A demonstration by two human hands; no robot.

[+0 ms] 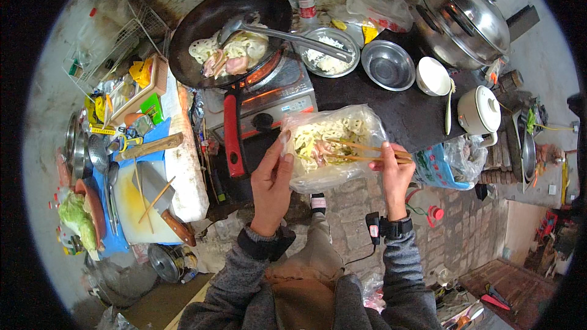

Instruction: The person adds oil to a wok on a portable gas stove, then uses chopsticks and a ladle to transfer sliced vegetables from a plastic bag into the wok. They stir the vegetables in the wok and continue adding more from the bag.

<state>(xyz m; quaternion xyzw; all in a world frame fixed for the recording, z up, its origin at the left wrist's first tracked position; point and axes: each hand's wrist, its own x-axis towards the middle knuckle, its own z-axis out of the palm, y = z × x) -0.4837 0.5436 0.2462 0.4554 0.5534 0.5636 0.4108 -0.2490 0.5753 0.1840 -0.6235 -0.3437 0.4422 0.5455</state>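
My left hand (271, 186) is closed on the near left edge of a container lined with a clear plastic bag (367, 174). Inside lie pale lotus root slices (312, 137) with some pinkish meat. My right hand (392, 168) grips a pair of wooden chopsticks (356, 157), whose tips reach into this food. Beyond, at the upper left, a black wok (189, 24) with a red handle sits tilted over a glowing burner. More lotus root (254, 44) and meat slices (237, 65) lie in it. A metal ladle (275, 33) leans from the wok across a metal bowl.
That metal bowl (301, 49) holds chopped white bits. Beside it stand an empty metal bowl (387, 64), a white bowl (433, 76), a small lidded pot (479, 110) and a large steamer (465, 18). Leftward, a cleaver (156, 192) lies on a cutting board (129, 208).
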